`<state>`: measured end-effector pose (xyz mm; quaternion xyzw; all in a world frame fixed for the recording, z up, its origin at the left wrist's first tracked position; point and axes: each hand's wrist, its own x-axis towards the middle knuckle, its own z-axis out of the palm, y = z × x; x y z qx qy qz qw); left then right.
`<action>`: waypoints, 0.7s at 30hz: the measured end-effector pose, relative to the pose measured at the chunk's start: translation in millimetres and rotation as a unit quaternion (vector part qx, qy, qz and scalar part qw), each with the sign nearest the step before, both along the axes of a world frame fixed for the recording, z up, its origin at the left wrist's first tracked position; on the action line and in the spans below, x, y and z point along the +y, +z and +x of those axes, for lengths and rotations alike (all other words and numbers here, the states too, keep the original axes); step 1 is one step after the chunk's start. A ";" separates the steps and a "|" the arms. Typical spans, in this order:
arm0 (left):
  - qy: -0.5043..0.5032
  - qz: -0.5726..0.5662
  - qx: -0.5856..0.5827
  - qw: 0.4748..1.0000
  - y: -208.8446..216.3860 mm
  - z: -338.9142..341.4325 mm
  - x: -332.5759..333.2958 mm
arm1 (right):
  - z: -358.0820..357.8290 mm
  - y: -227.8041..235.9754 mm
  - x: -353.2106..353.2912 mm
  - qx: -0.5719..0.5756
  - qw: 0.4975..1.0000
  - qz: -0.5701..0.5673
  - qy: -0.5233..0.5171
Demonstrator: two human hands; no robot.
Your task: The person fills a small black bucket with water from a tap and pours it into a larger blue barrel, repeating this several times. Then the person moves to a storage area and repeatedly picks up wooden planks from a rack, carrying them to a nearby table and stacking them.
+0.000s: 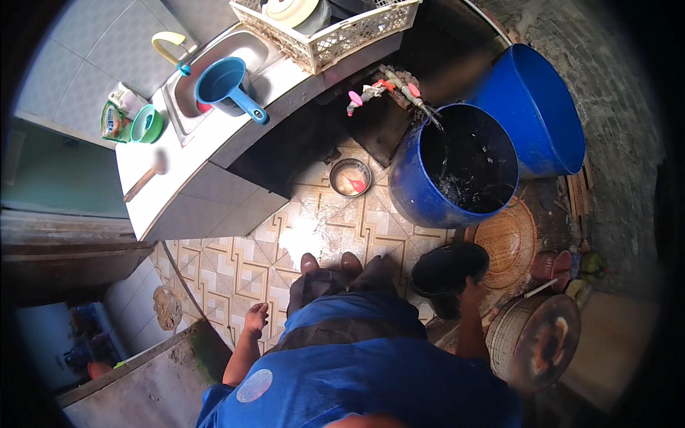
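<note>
Head: right fingers [472,289] grip bucket [444,269] (left fingers [261,312] curl).

On the white counter [184,158], a green bowl [146,123] and a green packet [114,121] stood together near the back left corner. A tool [143,181] with a wooden handle lay by the left edge. A blue dipper [220,82] sat at the sink [246,46], its handle pointing to the front edge. A cream crate [357,39] stood toward the right end. A round pan [333,175] sat on the floor [250,292].
</note>
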<state>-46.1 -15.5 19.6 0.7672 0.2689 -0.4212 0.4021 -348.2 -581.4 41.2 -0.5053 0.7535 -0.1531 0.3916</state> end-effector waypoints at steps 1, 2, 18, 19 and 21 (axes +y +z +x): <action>-0.002 -0.015 0.010 1.000 -4.3 2.1 -2.4 | -9.9 23.4 -3.0 -0.002 1.000 -0.002 -0.030; -0.005 -0.023 0.015 1.000 -8.6 4.0 -5.2 | -18.3 48.9 -6.3 -0.004 0.998 -0.005 -0.062; 0.000 -0.059 -0.021 0.998 -23.2 40.9 -28.4 | 88.0 267.0 -82.7 -0.406 0.861 -0.278 0.130; 0.013 -0.063 -0.026 0.998 -18.4 38.0 -22.2 | 102.7 256.1 -96.3 -0.395 0.871 -0.262 0.129; 0.035 -0.047 -0.035 0.998 -8.1 27.0 -7.6 | 134.9 229.4 -123.5 -0.375 0.875 -0.269 0.144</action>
